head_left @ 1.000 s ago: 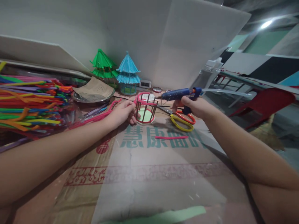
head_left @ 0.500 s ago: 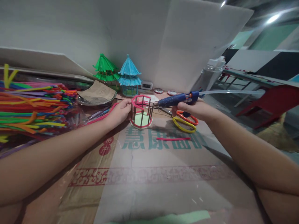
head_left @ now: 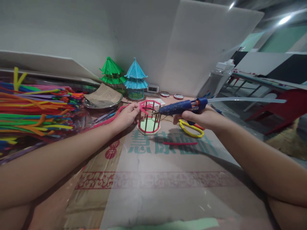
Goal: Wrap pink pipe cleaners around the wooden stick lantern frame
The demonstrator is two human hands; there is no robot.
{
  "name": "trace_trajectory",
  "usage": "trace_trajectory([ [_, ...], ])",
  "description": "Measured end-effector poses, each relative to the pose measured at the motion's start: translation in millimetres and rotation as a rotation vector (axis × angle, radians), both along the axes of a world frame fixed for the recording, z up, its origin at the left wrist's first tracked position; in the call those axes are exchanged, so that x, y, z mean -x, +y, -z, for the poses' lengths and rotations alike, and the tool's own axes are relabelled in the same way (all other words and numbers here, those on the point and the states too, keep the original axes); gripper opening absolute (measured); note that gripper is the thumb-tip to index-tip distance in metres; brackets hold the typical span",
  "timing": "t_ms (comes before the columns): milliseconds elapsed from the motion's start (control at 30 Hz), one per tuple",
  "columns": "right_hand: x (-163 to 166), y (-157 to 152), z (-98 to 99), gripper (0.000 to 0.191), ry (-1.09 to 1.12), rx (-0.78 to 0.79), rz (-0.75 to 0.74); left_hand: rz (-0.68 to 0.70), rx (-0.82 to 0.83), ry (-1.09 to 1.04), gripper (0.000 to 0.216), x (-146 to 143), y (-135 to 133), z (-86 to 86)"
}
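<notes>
The glue gun [head_left: 178, 108] has entered one pink frame [head_left: 149, 116]; two pagodas [head_left: 112, 72] [head_left: 135, 76] behind.

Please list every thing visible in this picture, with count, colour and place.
glue gun: one, blue, in the right hand
glue stick: one, clear, out of the gun's back
frame: one, pink rims, dark posts, green floor, between the hands
scissors: one pair, yellow and orange, under the right hand
strip: one, pink, on the cardboard near the frame
fuzzy wires: many, mixed colours, piled far left
green pavilion: one, green, at the wall
blue pavilion: one, blue, beside it
plate: one, metal grey, left of the frame
bottle: one, clear, behind the right hand
chair: one, red, far right
cardboard: one sheet, brown, under everything
left hand: one, on the frame's top rim
right hand: one, around the glue gun
</notes>
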State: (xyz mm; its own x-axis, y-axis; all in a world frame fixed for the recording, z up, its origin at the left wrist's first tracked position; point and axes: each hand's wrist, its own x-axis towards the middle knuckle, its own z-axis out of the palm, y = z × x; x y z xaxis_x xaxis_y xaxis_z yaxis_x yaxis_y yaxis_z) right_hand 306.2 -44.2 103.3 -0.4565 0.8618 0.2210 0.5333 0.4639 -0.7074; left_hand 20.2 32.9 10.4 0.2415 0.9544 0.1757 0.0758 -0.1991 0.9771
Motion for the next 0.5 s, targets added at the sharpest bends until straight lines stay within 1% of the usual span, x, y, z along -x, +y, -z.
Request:
trace_trajectory([
  [100, 0.3, 1.6, -0.8, 0.046, -0.059, -0.014, 0.037, 0.018, -0.001, 0.024, 0.012, 0.7, -1.6, -1.0],
  [233, 3.3, 0.1, -3.5, 0.047, -0.091, -0.032, 0.071, 0.028, -0.025, 0.005, 0.014, 0.5, -3.8, 0.0],
  [333, 6.3, -2.6, -4.6, 0.049, -0.136, -0.045, 0.082, 0.038, -0.037, 0.001, 0.011, 0.8, -4.0, 1.0],
  [400, 8.1, -3.4, -3.7, 0.052, -0.167, -0.041, 0.070, 0.037, -0.039, 0.024, 0.009, 1.5, -3.3, 1.5],
  [500, 11.4, -3.8, -1.7, 0.056, -0.207, -0.023, 0.105, 0.023, -0.047, 0.035, 0.010, 2.2, -0.9, 3.9],
])
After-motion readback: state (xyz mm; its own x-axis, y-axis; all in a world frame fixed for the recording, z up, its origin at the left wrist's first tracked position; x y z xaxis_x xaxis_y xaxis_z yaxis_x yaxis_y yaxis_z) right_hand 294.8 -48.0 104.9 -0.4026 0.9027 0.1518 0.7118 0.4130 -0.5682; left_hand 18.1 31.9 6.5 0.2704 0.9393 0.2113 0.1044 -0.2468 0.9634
